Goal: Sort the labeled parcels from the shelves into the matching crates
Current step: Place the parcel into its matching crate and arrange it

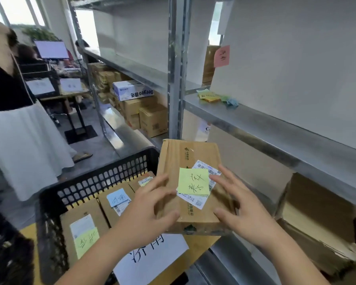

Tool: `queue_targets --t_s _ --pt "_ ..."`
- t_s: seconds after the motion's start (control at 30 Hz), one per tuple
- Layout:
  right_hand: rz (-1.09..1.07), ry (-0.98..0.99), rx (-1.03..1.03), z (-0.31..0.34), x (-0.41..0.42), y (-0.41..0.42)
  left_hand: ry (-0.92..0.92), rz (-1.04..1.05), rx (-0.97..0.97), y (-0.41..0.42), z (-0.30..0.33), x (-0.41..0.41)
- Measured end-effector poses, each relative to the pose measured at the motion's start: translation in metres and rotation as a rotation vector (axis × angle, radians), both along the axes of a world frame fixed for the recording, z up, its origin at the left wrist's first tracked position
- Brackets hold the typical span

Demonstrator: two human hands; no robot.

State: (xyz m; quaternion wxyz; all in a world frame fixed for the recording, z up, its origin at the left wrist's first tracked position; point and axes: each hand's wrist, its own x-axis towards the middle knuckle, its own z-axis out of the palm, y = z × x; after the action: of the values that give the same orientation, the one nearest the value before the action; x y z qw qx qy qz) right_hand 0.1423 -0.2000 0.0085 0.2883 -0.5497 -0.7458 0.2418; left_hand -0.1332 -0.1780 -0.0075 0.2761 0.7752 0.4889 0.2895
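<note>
I hold a brown cardboard parcel (190, 161) over the right end of a black plastic crate (95, 182). A green sticky note (193, 182) and a white shipping label sit on its top. My left hand (150, 204) grips its left edge, my right hand (238, 204) its right edge. Inside the crate lie several parcels, one with a blue note (117, 197) and one with a green note (86, 241). A white handwritten sign (152, 256) hangs on the crate's near side.
Metal shelving (255, 120) stands to my right; crumpled sticky notes (216, 97) lie on one shelf, a pink note (221, 56) is stuck above. Flattened cardboard (317, 233) fills the lower shelf. Stacked boxes (144, 114) sit behind. A person in a white skirt (23, 145) stands left.
</note>
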Motion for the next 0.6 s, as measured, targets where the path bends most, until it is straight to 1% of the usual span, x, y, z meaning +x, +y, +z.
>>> queue_targets --t_s 0.1,0.23,0.33,0.47,0.6 --pt "0.114 -0.077 0.015 -0.004 -0.005 0.022 0.067 0.094 0.002 -0.006 -0.005 -0.005" --pt "0.244 -0.168 0.021 -0.010 -0.028 0.048 0.061 0.215 -0.036 -0.024 -0.004 -0.019" --pt "0.371 -0.156 0.061 -0.015 -0.059 0.064 0.074 0.331 -0.074 -0.045 0.000 -0.043" --pt "0.536 -0.116 0.132 -0.025 -0.124 0.077 0.065 0.516 -0.113 -0.079 0.001 -0.088" --pt "0.684 -0.065 0.155 -0.027 -0.192 0.072 0.084 0.677 -0.091 -0.114 -0.001 -0.131"
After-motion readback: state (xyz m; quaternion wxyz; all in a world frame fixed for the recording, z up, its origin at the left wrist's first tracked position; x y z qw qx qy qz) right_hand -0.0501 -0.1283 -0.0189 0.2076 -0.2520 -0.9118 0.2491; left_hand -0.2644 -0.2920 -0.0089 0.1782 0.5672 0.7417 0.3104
